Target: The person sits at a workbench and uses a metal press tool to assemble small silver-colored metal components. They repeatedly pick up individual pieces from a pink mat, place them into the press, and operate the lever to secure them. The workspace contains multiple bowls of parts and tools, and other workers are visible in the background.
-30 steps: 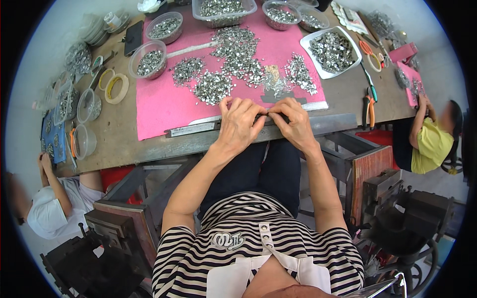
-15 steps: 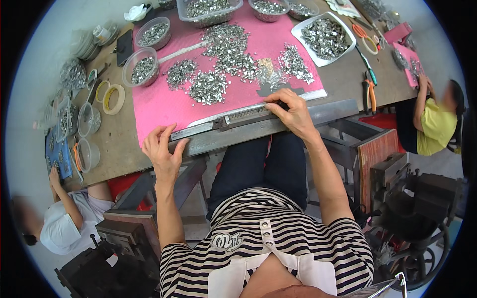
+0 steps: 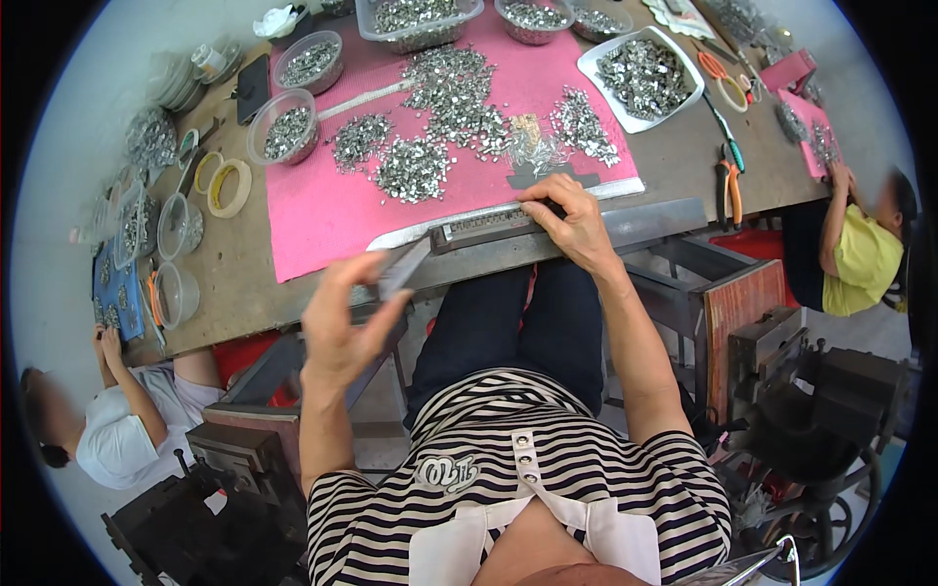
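One long table point(image 3: 231, 269) bears a pink mat point(image 3: 322, 220), perhaps to stop things sliding. At its near edge the right hand point(image 3: 575, 223), thumb pressed to curled fingers, grips a slim metal holder point(image 3: 489, 234) by its right end, seemingly steadying it. Just left, the blurred left hand point(image 3: 342, 314) pinches a flat, tilted strip point(image 3: 405, 268). Farther off, shiny bits point(image 3: 412, 172) lie heaped, probably for easy reach.
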Demonstrator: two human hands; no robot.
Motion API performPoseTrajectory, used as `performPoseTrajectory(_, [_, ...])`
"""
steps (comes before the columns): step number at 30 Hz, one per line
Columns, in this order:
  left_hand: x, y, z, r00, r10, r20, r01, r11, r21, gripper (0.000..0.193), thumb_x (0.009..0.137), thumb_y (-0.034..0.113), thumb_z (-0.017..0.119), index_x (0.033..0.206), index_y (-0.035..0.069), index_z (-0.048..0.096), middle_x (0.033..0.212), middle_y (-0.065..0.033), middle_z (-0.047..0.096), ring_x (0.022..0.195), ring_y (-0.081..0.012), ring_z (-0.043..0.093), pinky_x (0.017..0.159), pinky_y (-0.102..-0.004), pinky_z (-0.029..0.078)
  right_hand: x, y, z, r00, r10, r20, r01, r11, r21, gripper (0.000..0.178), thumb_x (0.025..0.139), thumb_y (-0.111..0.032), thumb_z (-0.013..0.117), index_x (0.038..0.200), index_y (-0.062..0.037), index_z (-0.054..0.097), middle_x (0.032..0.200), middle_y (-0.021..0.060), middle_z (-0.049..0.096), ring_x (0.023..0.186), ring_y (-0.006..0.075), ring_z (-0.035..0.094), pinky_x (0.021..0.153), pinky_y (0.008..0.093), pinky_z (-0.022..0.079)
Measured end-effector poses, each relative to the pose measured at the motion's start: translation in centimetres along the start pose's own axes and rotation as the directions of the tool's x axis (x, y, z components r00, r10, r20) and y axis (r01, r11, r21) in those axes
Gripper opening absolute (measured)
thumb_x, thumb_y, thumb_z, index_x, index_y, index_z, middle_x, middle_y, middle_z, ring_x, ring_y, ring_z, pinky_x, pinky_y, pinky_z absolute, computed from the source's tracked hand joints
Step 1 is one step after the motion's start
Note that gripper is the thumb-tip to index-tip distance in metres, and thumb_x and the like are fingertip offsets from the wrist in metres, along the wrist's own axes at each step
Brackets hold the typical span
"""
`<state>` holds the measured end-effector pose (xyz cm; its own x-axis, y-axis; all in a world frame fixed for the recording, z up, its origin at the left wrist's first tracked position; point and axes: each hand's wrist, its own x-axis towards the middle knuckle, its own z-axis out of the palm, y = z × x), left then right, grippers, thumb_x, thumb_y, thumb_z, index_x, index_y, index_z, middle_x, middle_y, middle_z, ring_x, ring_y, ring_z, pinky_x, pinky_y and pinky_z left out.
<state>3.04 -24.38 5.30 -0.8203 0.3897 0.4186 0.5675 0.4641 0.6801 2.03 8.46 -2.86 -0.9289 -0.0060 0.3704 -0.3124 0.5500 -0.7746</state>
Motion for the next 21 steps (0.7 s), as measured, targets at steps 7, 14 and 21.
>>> performPoseTrajectory(7, [5.1,-0.3,13.3,0.948,0.301,0.100,-0.313,0.939,0.144,0.040,0.080,0.022,0.085,0.118,0.012,0.075,0.099,-0.0061,0.059,0.094,-0.0231,0.056,0.087,-0.0396,0.040,-1.7,-0.4,0.2,0.916,0.130,-0.379,-0.149,0.989,-0.021,0.021,0.090,-0.005,0.073,0.111,-0.0032,0.072,0.090,0.0100,0.063,0.085,0.0258,0.062,0.083,0.0386,0.046])
performPoseTrajectory(14, [3.4,-2.1,13.6,0.987,0.158,0.040,-0.161,0.918,0.363,0.044,0.085,0.031,0.080,0.127,0.023,0.074,0.109,-0.0074,0.056,0.105,-0.0255,0.053,0.096,-0.0467,0.033,-4.0,-2.8,-0.7,0.959,0.154,-0.239,-0.144,0.988,0.058,0.021,0.094,0.000,0.069,0.114,0.0009,0.075,0.097,0.0129,0.070,0.084,0.0236,0.067,0.077,0.0339,0.051])
performPoseTrajectory(21, [2.0,-1.7,14.2,0.982,0.189,-0.014,-0.181,0.957,0.228,0.029,0.085,0.018,0.079,0.113,0.016,0.074,0.111,-0.0055,0.061,0.108,-0.0257,0.056,0.100,-0.0484,0.030,-6.5,-3.2,-0.2,0.963,0.073,-0.258,-0.059,0.996,0.064,0.012,0.092,0.001,0.071,0.102,0.0017,0.077,0.089,0.0121,0.072,0.075,0.0195,0.068,0.068,0.0321,0.053])
